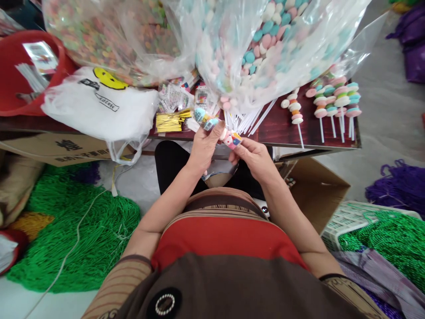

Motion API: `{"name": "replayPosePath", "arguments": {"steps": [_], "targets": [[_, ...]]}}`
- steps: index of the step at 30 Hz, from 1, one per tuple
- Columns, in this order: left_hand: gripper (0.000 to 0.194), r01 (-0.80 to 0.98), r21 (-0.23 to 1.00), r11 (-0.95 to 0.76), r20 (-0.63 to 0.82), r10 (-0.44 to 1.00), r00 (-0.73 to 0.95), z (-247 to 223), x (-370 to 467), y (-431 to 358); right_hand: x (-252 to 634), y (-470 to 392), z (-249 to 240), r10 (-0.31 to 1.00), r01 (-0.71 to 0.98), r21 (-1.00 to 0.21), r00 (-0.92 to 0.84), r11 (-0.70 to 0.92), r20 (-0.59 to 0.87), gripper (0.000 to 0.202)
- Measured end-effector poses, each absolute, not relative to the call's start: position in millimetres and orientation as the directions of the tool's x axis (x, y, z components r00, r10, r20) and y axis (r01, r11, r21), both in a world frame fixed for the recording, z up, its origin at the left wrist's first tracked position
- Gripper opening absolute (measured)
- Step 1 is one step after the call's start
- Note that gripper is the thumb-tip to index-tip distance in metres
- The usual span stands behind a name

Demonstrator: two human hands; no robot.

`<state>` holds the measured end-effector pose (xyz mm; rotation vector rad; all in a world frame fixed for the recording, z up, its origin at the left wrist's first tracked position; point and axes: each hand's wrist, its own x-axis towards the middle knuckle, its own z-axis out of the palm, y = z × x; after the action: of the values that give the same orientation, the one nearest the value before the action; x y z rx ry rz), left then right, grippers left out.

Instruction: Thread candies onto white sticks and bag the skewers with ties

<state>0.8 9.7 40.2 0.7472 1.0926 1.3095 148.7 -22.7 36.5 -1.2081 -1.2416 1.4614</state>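
Between my hands, over my lap at the table's front edge, is a candy skewer in a printed clear wrapper (229,138). My left hand (206,148) is closed round its middle, and pastel candies show beyond the thumb at the upper left. With thumb and fingers my right hand (250,155) pinches its lower right end, where the wrapper is printed pink and blue. Just beyond lie loose white sticks (242,122), yellow twist ties (172,122) and small printed wrappers (175,95). A bare candy skewer (294,108) lies to the right, its stick over the edge.
Big clear bags of pastel candies (265,40) and orange-green candies (109,31) fill the table's back. A white plastic bag (102,108) and red bucket (63,57) stand left. Several finished skewers (341,99) lie right. A cardboard box (312,190) and green cords (76,235) are on the floor.
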Motion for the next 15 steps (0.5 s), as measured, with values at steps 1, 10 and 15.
{"name": "replayPosePath", "arguments": {"steps": [1, 10, 15], "targets": [[0.033, -0.370, 0.914, 0.165, -0.200, 0.978, -0.058, 42.7, 0.0, 10.4, 148.3, -24.1, 37.4, 0.961, -0.035, -0.983, -0.223, -0.178, -0.166, 0.048], [0.045, -0.221, 0.957, 0.188, -0.144, 0.969, 0.202, 37.9, 2.5, -4.3, 135.0, -31.5, 32.8, 0.996, -0.013, -0.996, -0.017, -0.092, -0.092, 0.049], [0.040, 0.347, 0.929, -0.125, 0.086, 0.988, 0.126, 37.5, -2.8, -9.0, 141.2, -31.5, 34.0, 0.994, 0.232, -0.972, 0.093, 0.032, 0.055, 0.051]]}}
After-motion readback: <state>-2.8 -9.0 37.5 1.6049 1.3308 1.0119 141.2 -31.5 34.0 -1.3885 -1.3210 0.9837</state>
